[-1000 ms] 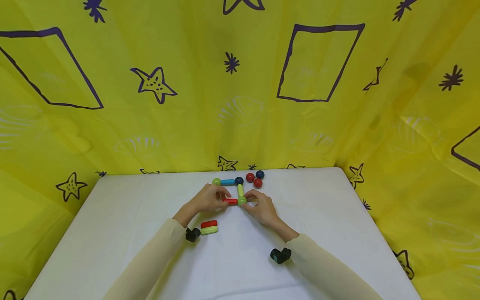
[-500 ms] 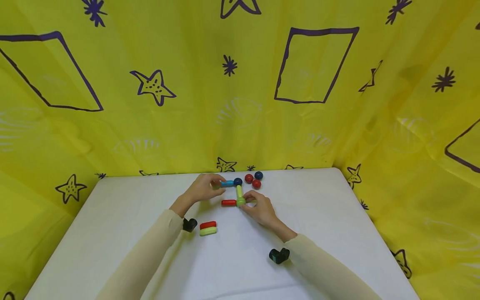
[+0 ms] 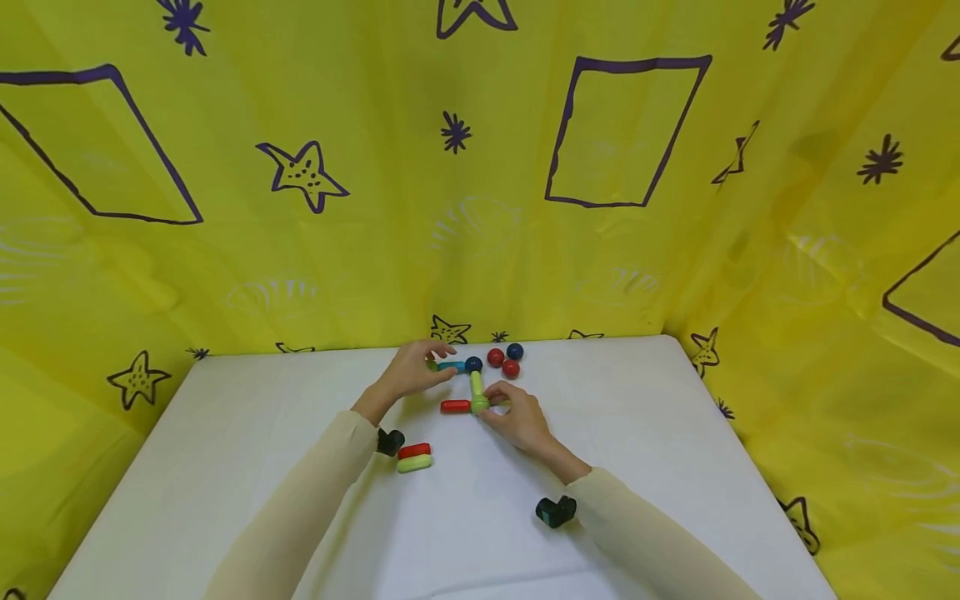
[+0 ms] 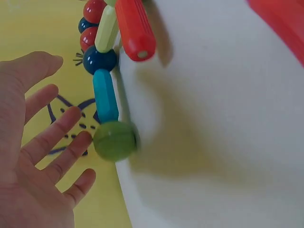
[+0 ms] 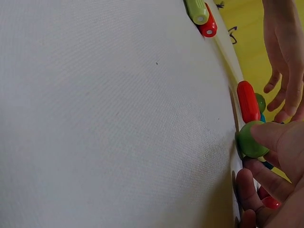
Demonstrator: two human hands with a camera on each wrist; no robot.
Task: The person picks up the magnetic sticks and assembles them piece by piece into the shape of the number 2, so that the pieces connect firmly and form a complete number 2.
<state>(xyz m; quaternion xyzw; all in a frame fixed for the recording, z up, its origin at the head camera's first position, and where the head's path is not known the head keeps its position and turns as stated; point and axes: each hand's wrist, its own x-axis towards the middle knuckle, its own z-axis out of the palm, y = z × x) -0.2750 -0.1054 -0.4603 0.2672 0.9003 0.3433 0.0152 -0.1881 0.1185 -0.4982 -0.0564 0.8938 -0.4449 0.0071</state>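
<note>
Left hand (image 3: 408,369): fingers spread near the blue rod (image 4: 105,95), below centre frame.
Red rod (image 3: 455,407): seated against the green ball (image 3: 479,405), lower centre.
Yellow-green rod (image 3: 476,383): might be parted if that ball is twisted.
Right hand (image 3: 521,418): ball pinched.

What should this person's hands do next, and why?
Perhaps the left hand should fetch a spare red ball for the joined red rod: that rod's outer end is bare, and this hand is open, holding nothing, while the right hand pinches the near green ball.
</note>
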